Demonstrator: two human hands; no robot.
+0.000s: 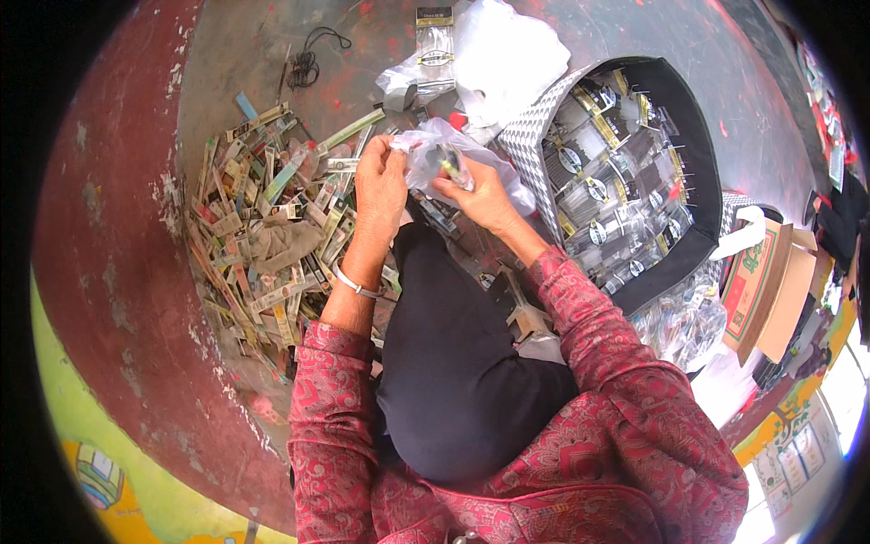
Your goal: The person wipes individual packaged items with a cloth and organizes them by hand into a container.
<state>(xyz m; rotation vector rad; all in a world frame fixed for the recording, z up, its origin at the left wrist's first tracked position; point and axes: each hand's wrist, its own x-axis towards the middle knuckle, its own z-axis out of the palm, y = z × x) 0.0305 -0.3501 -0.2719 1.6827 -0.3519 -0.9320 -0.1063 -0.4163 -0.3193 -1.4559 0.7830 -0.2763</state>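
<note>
My left hand (381, 181), wearing a pale bracelet at the wrist, pinches the edge of a thin white plastic bag (422, 154). Close beside it, my right hand (488, 195) is closed round a small transparent packet (460, 172) with dark and yellowish parts. The packet overlaps the bag's mouth, and I cannot tell how much of it lies inside. To the right stands a fabric bin (528, 136) with a checked outside and black lining. Many flat transparent packets (616, 172) with black and gold labels fill it.
A heap of used paper and plastic strips (290, 245) spreads on the floor at left. Farther back lie a large white plastic bag (503, 63), a labelled transparent packet (435, 41) and a black cord (305, 68). An opened cardboard box (761, 286) stands at right beside crumpled transparent plastic (684, 322).
</note>
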